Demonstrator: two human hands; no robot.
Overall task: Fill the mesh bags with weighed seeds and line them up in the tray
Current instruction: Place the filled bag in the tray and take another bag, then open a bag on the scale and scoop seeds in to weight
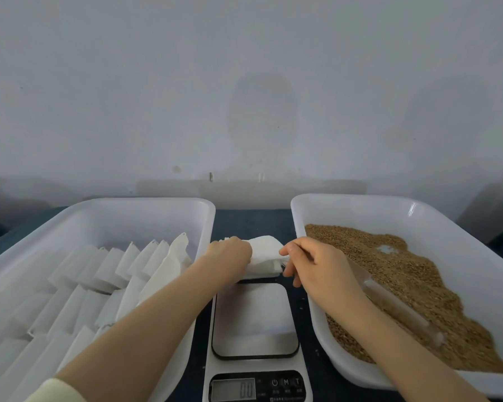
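A white mesh bag (263, 255) is held between both hands just beyond the far end of the scale (254, 320). My left hand (230, 253) grips its left side and my right hand (317, 266) pinches its right edge. The scale's white platform is bare and its display reads 0.0. In the left white tray (134, 210), several white mesh bags (122, 271) lie in overlapping rows. The right white tray (418, 210) holds a heap of brown seeds (413, 282), with a clear plastic scoop (401, 309) lying on them under my right forearm.
Both trays and the scale rest on a dark blue table (253, 221) that meets a pale grey wall. A few stray seeds lie on the cloth beside the scale.
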